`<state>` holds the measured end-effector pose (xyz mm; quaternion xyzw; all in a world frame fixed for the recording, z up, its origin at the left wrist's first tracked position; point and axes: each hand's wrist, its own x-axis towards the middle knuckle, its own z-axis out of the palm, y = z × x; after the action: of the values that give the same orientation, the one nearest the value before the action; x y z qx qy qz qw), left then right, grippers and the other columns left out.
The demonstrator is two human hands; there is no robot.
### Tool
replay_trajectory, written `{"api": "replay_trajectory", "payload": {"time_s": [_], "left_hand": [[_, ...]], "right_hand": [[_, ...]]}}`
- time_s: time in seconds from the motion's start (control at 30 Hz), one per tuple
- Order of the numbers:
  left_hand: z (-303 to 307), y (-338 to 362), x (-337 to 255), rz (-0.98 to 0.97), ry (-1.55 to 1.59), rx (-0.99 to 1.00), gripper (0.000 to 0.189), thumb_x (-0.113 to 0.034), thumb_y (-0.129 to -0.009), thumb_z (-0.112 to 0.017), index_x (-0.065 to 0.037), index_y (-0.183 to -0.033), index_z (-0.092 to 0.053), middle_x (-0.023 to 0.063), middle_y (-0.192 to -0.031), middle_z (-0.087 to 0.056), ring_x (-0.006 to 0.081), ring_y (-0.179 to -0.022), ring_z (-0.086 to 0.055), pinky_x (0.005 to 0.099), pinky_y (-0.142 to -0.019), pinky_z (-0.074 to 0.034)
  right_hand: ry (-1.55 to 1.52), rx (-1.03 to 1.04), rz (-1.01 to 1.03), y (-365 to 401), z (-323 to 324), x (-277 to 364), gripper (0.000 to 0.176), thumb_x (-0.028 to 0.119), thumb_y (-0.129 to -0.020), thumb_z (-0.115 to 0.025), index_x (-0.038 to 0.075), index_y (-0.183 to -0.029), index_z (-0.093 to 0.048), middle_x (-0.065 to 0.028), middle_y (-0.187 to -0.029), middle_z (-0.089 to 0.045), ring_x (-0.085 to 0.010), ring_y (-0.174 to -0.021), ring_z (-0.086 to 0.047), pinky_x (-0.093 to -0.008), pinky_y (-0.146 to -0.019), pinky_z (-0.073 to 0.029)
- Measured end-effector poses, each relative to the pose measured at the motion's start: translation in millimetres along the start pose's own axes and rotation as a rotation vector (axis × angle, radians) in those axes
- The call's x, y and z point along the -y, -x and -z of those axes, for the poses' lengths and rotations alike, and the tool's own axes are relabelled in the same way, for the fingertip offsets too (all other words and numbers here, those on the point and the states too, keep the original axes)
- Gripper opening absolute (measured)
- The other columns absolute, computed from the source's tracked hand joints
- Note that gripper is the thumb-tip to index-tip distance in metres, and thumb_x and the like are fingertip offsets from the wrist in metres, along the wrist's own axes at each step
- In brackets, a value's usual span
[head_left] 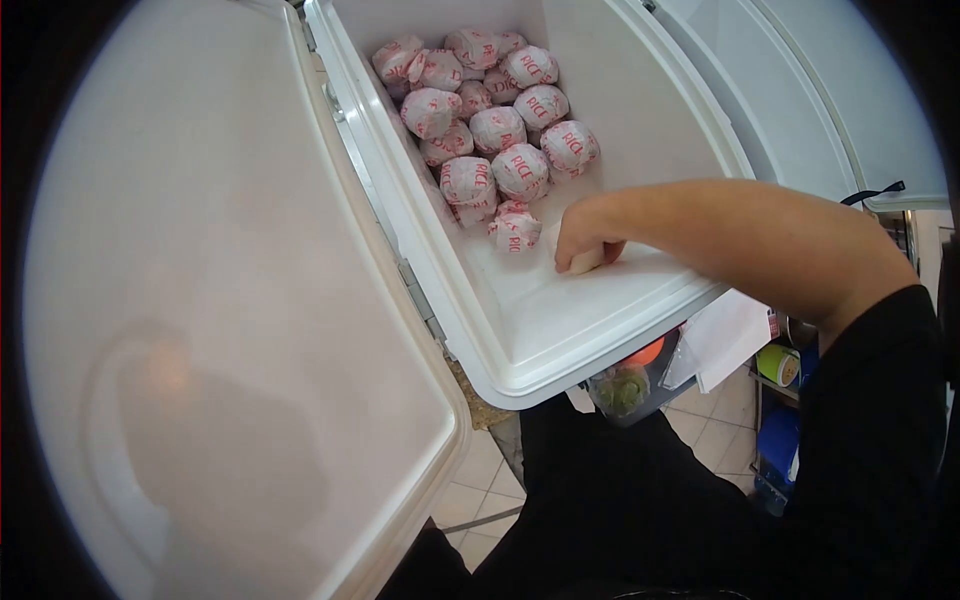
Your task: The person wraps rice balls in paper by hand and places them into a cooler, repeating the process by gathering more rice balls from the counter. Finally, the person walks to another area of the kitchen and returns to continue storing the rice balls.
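Note:
My right hand (590, 235) reaches down inside a white cooler box (660, 120), near its front end. Its fingers are curled round something pale and small, mostly hidden by the hand, so I cannot make out what it is. Several round bundles (520, 171) in white paper with red "RICE" lettering are piled in the far and left part of the box. One bundle (515, 228) lies on the box floor just left of the hand. My left hand does not show.
The box's open lid (220, 260) stands to the left. A second white box (850, 100) is at the upper right. Below the rim are a dark tray with a clear container (622, 390), white papers (728, 335), a green cup (778, 365) and the tiled floor (475, 465).

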<state>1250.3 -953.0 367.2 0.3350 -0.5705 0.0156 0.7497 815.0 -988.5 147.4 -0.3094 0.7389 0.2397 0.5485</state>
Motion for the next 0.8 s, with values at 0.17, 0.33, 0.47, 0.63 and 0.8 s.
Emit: {"api": "replay_trajectory", "payload": {"time_s": [0.17, 0.33, 0.47, 0.63, 0.8], "left_hand": [[5, 0, -6, -0.004, -0.018, -0.006, 0.058, -0.015, -0.089, -0.057, -0.006, -0.144, -0.040, 0.0237, -0.139, -0.049, 0.0401, -0.131, -0.053, 0.0521, -0.098, -0.060], [-1, -1, -14, 0.007, -0.028, -0.006, 0.059, -0.016, -0.089, -0.057, -0.007, -0.144, -0.040, 0.0233, -0.139, -0.048, 0.0404, -0.131, -0.052, 0.0521, -0.098, -0.060], [-30, -3, -32, 0.023, 0.003, -0.006, 0.059, -0.016, -0.088, -0.057, -0.008, -0.144, -0.039, 0.0230, -0.139, -0.048, 0.0406, -0.132, -0.052, 0.0521, -0.097, -0.060], [-105, -2, -77, 0.064, 0.041, 0.163, 0.060, -0.017, -0.088, -0.057, -0.009, -0.145, -0.039, 0.0226, -0.139, -0.048, 0.0409, -0.132, -0.051, 0.0520, -0.097, -0.060], [-182, 6, -137, -0.423, 0.110, 0.663, 0.061, -0.007, -0.086, -0.060, -0.008, -0.145, -0.043, 0.0184, -0.140, -0.055, 0.0383, -0.125, -0.060, 0.0481, -0.102, -0.056]], "right_hand": [[-0.368, 0.064, 0.261, -31, -13, -4, 0.064, 0.032, -0.084, -0.082, -0.001, -0.133, -0.058, -0.0184, -0.130, -0.061, -0.0299, -0.107, -0.069, -0.0397, -0.075, -0.065], [0.259, 0.048, -0.002, -11, -1, 13, 0.047, 0.027, -0.098, -0.065, 0.004, -0.138, -0.054, -0.0172, -0.132, -0.062, -0.0305, -0.093, -0.074, -0.0391, -0.076, -0.065], [0.224, -0.116, 0.284, 35, 13, 15, 0.049, 0.024, -0.097, -0.064, 0.003, -0.140, -0.053, -0.0185, -0.124, -0.067, -0.0309, -0.086, -0.075, -0.0401, -0.070, -0.063], [0.281, -0.969, 0.710, 122, 26, -15, 0.030, 0.019, -0.096, -0.057, 0.003, -0.120, -0.066, -0.0174, -0.093, -0.072, -0.0245, -0.086, -0.073, -0.0385, -0.076, -0.059], [-0.827, -1.141, 1.120, 227, -75, -182, 0.020, 0.020, -0.094, -0.064, 0.005, -0.106, -0.068, -0.0158, -0.085, -0.070, -0.0278, -0.072, -0.068, -0.0388, -0.065, -0.052]]}}
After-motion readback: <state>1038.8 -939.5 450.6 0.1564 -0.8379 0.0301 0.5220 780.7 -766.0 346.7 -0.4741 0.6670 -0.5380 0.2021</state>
